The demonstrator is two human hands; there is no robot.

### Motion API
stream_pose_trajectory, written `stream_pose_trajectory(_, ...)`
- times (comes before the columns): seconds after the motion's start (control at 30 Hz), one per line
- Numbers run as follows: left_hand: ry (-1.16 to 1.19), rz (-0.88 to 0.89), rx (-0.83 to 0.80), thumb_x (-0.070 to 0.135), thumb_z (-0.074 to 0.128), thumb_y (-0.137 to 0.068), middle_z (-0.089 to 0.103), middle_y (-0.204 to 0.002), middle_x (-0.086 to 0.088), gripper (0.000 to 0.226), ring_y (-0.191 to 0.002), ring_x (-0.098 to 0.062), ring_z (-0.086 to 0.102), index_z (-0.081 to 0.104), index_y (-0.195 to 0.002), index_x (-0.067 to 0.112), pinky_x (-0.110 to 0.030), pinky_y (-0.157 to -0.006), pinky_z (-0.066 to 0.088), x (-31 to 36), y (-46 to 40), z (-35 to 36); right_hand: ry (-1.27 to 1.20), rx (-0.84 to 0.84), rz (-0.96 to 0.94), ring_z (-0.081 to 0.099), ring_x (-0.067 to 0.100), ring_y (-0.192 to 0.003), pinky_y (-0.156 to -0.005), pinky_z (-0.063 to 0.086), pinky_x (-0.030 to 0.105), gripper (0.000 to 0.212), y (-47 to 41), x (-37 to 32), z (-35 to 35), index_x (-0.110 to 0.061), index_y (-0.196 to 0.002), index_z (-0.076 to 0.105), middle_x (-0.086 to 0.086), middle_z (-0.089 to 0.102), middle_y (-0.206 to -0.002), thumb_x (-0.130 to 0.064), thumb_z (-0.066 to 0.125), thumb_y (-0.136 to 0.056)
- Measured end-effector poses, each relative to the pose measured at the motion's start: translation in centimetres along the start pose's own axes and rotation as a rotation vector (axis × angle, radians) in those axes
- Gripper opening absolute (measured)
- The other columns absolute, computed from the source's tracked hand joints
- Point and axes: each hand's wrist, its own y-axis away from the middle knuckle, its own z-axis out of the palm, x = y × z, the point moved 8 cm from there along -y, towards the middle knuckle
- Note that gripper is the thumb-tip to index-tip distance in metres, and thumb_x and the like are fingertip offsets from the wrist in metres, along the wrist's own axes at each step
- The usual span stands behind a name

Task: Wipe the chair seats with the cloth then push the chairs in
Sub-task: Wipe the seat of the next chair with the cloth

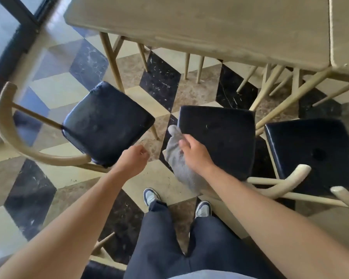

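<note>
Three chairs with black padded seats stand pulled out from a wooden table (199,27). The left chair seat (107,123) is turned at an angle, its curved wooden back (18,137) to the left. The middle chair seat (220,137) lies in front of me and the right chair seat (314,150) is beside it. My right hand (193,154) grips a grey cloth (179,164) at the middle seat's left edge; the cloth hangs down over the gap. My left hand (133,160) hovers near the left seat's near corner, fingers loosely curled, holding nothing.
The floor is patterned in black, cream and brown tiles. Table legs and further chair legs (191,67) crowd the space under the table. A dark door frame (18,37) stands at the far left. My feet (151,196) are between the left and middle chairs.
</note>
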Motion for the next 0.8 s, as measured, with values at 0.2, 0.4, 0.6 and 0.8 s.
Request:
stream_pose_trajectory(0.2,-0.038,-0.019,0.019,0.024,0.051,-0.089,0.068,-0.079,-0.002,0.014,-0.073,-0.023,0.067,0.063,-0.084,0.019,-0.045,-0.073,0.059,-1.6,2.8,2.0,0.793,0.001,-0.149,0.047,0.033,-0.111,-0.094,0.041,0.049,0.059,2.3,3.0,6.8,-0.021,-0.152,0.024,0.015,0.043,-0.134,-0.045,0.042,-0.102)
stream_pose_trajectory(0.4,-0.021,-0.031,0.041,0.026,0.051,-0.093,0.067,-0.083,-0.001,0.013,-0.073,-0.021,0.066,0.061,-0.089,0.02,-0.039,-0.068,0.058,-3.3,1.9,3.4,0.84,0.199,-0.221,0.051,0.031,-0.103,-0.079,0.048,0.045,0.058,0.8,2.0,7.4,-0.016,-0.152,0.031,0.016,0.052,-0.125,-0.044,0.043,-0.103)
stream_pose_trajectory(0.6,0.028,0.013,0.045,0.024,0.049,-0.096,0.066,-0.087,-0.001,0.014,-0.074,-0.016,0.061,0.061,-0.097,0.018,-0.027,-0.056,0.044,-4.1,1.5,5.4,0.787,0.242,-0.284,0.051,0.032,-0.101,-0.074,0.047,0.043,0.051,-1.9,0.2,7.9,-0.015,-0.15,0.038,0.019,0.055,-0.123,-0.039,0.039,-0.105)
stream_pose_trajectory(0.8,0.018,0.035,0.045,0.026,0.049,-0.096,0.063,-0.083,0.003,0.013,-0.073,-0.013,0.059,0.06,-0.093,0.019,-0.031,-0.059,0.049,-5.0,0.2,6.2,0.936,0.203,-0.334,0.057,0.03,-0.096,-0.07,0.049,0.04,0.076,-0.4,1.4,8.4,-0.009,-0.156,0.021,0.018,0.057,-0.119,-0.057,0.041,-0.1)
